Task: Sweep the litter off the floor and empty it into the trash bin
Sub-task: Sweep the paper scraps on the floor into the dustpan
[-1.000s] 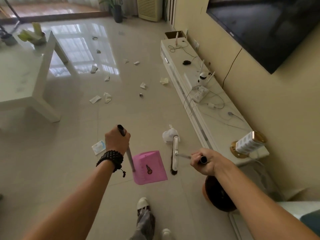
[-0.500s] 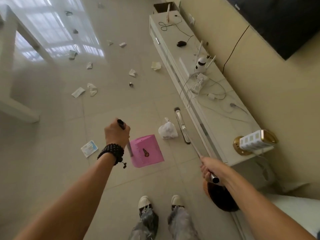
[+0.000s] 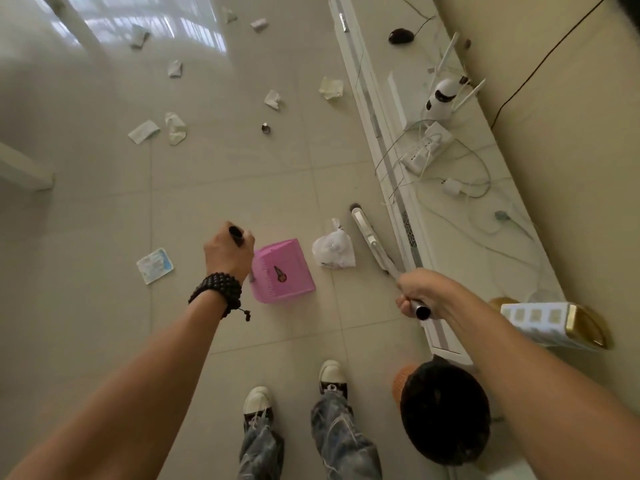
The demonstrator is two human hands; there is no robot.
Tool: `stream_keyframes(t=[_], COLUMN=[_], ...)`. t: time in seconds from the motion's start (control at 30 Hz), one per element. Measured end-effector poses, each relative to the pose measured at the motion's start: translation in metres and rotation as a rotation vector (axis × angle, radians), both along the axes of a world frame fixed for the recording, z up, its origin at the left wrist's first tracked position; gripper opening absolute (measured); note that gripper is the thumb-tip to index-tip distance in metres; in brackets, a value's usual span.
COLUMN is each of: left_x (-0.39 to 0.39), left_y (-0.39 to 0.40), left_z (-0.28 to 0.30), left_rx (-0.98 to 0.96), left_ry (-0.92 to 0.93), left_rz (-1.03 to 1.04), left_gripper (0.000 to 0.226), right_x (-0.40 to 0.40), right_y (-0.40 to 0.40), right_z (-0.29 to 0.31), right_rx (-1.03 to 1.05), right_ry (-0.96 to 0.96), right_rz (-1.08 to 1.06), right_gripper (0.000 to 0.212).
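My left hand (image 3: 228, 252) grips the top of the handle of a pink dustpan (image 3: 282, 270) that rests on the tiled floor. My right hand (image 3: 417, 291) is closed on the metal handle of a white broom (image 3: 369, 239), whose head lies on the floor beside the TV cabinet. A crumpled white plastic bag (image 3: 334, 251) sits between dustpan and broom head. A blue-and-white wrapper (image 3: 154, 265) lies left of my left hand. Several paper scraps (image 3: 175, 128) and a cream wad (image 3: 331, 87) are scattered farther off. An orange trash bin with a black liner (image 3: 445, 410) stands under my right forearm.
A long white TV cabinet (image 3: 467, 216) runs along the right wall, carrying a camera (image 3: 441, 97), power strip (image 3: 427, 150), cables and a boxed item (image 3: 550, 323). A white table leg (image 3: 26, 169) stands at the left. My two shoes (image 3: 294, 389) are below the dustpan.
The broom head swung from right beside the dustpan out past the white bag to the cabinet's foot. My right hand drew back with the handle. The view tilted down.
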State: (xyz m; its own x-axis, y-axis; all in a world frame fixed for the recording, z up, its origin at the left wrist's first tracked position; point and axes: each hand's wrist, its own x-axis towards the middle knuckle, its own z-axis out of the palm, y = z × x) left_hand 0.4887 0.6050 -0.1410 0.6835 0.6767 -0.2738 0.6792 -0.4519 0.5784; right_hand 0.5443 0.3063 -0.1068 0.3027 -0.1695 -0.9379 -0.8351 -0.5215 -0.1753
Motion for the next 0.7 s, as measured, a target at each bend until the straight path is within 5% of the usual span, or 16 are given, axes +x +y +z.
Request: stream_keyframes(t=[0.33,0.7], left_x=[0.029,0.0], left_y=[0.019,0.034], left_z=[-0.026,-0.043], left_rx=[0.019,-0.224], left_ry=[0.207,0.152], left_rz=[-0.026,0.235], left_gripper=[0.041,0.037], right_x=[0.012,0.02], right_y=[0.054,0.099], right_z=[-0.018,0.043], right_rx=[-0.042,0.339], right_ry=[0.045,0.338], right_rz=[0.229,-0.002], right_gripper=[0.02,0.029])
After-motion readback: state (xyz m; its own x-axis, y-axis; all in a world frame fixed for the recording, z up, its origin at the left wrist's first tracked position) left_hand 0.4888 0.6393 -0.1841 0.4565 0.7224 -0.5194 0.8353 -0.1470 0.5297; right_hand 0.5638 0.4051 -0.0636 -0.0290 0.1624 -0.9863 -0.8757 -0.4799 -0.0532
